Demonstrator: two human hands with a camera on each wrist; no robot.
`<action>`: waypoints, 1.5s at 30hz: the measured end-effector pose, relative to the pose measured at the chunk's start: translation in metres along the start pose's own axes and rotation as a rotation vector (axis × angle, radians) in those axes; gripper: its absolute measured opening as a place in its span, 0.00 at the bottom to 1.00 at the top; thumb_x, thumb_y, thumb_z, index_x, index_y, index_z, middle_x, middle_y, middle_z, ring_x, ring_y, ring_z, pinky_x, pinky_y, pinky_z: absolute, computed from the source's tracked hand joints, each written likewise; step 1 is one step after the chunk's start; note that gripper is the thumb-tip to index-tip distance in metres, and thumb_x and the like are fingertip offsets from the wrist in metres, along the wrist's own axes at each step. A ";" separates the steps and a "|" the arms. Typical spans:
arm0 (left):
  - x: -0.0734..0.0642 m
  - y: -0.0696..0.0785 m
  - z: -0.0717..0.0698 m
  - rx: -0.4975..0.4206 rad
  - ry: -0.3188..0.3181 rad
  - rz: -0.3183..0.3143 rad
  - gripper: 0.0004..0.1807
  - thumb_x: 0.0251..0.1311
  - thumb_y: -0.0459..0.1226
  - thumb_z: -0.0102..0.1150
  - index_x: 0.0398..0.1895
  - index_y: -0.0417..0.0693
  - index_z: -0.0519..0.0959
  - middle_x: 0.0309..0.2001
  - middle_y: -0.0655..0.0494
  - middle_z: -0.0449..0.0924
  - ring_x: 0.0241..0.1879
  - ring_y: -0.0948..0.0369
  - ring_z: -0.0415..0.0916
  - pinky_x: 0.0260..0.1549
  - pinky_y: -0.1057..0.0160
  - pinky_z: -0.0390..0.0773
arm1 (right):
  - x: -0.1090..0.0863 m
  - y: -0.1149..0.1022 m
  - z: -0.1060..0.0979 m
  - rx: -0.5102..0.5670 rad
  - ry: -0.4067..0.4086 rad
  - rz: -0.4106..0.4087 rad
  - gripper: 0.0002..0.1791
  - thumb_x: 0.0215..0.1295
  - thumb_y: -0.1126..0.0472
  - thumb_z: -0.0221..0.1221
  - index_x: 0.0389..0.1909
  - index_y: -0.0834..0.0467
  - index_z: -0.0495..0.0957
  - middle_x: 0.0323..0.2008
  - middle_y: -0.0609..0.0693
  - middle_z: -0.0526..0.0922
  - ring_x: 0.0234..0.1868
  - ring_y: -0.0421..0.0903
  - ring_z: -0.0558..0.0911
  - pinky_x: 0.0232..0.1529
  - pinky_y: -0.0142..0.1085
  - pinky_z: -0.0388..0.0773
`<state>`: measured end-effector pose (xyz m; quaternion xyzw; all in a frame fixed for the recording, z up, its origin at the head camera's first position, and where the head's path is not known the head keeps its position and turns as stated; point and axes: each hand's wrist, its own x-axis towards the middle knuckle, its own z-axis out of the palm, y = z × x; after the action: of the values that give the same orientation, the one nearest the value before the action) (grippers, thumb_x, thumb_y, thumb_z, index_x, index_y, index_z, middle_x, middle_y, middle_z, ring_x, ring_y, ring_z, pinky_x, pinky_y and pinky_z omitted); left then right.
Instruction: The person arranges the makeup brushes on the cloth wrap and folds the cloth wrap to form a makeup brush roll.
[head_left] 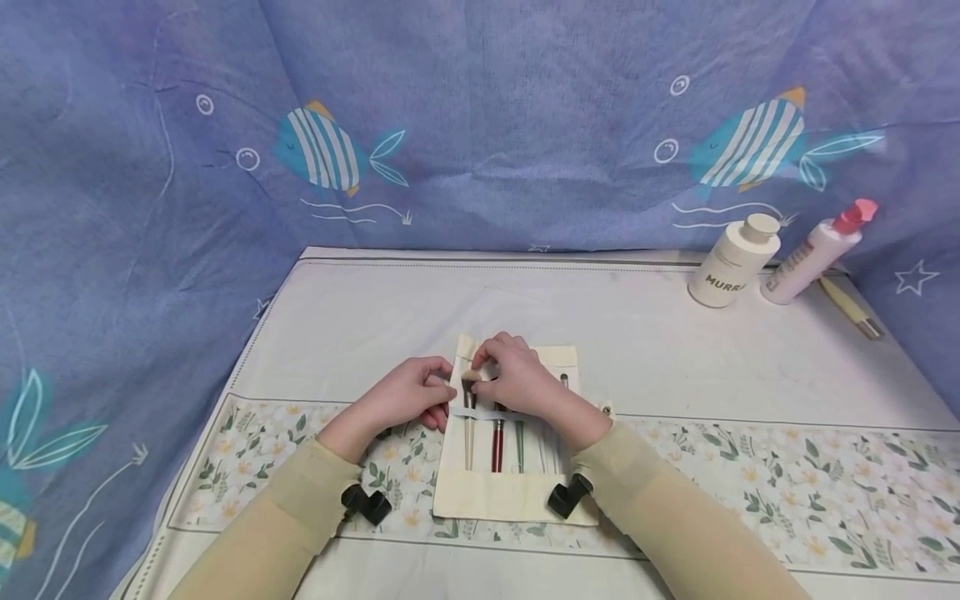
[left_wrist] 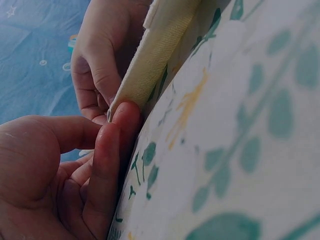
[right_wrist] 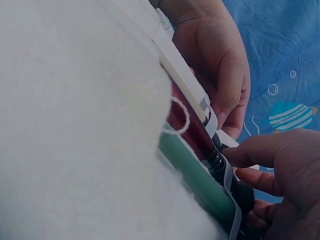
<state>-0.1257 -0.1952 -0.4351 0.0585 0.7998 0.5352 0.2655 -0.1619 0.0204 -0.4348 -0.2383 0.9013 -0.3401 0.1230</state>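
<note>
A cream cloth brush roll (head_left: 517, 497) lies unfolded on the table, with several makeup brushes upright in its pocket under a white elastic band (head_left: 480, 413). My left hand (head_left: 408, 392) pinches the roll's left edge between thumb and fingers; that edge (left_wrist: 150, 75) shows close in the left wrist view. Over the upper part of the roll, my right hand (head_left: 517, 379) pinches the head of the leftmost makeup brush (head_left: 469, 442), which has a pale handle. Beside it stand a red-handled brush (right_wrist: 192, 127) and a green-handled brush (right_wrist: 195, 175). My right forearm partly covers the roll's right side.
At the back right stand a white bottle (head_left: 729, 267) and a pale pump bottle (head_left: 810, 260) with a pink top. Behind them lies a pale-handled tool (head_left: 851, 307) with a metal end. A blue fish-print curtain (head_left: 480, 125) borders the table's back and sides.
</note>
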 end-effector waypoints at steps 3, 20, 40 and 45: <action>0.000 0.000 0.000 0.003 -0.003 0.010 0.15 0.73 0.32 0.54 0.58 0.34 0.69 0.25 0.49 0.85 0.20 0.59 0.84 0.24 0.61 0.87 | 0.000 0.000 -0.001 -0.004 -0.006 0.004 0.11 0.61 0.56 0.70 0.42 0.50 0.80 0.48 0.49 0.76 0.50 0.50 0.70 0.55 0.46 0.68; -0.001 0.002 0.000 0.009 -0.001 0.000 0.15 0.74 0.31 0.53 0.59 0.35 0.69 0.25 0.50 0.85 0.20 0.59 0.83 0.24 0.60 0.87 | -0.002 0.000 -0.004 -0.014 -0.036 -0.005 0.08 0.61 0.54 0.70 0.37 0.50 0.82 0.52 0.48 0.75 0.53 0.52 0.69 0.54 0.47 0.67; 0.001 0.001 0.001 0.021 0.006 0.010 0.13 0.73 0.31 0.53 0.57 0.36 0.70 0.25 0.49 0.85 0.20 0.59 0.83 0.23 0.61 0.86 | -0.015 0.020 -0.031 0.190 0.017 0.027 0.11 0.74 0.57 0.60 0.51 0.57 0.80 0.51 0.53 0.80 0.51 0.50 0.80 0.55 0.47 0.80; 0.000 0.000 0.001 0.020 0.010 0.011 0.16 0.73 0.31 0.54 0.59 0.34 0.69 0.26 0.48 0.85 0.20 0.59 0.83 0.24 0.61 0.87 | -0.024 0.030 -0.044 0.185 0.063 0.037 0.13 0.73 0.58 0.60 0.53 0.60 0.79 0.49 0.54 0.82 0.50 0.51 0.82 0.54 0.47 0.81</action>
<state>-0.1252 -0.1948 -0.4353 0.0630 0.8059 0.5291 0.2581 -0.1685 0.0770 -0.4212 -0.1986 0.8737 -0.4268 0.1225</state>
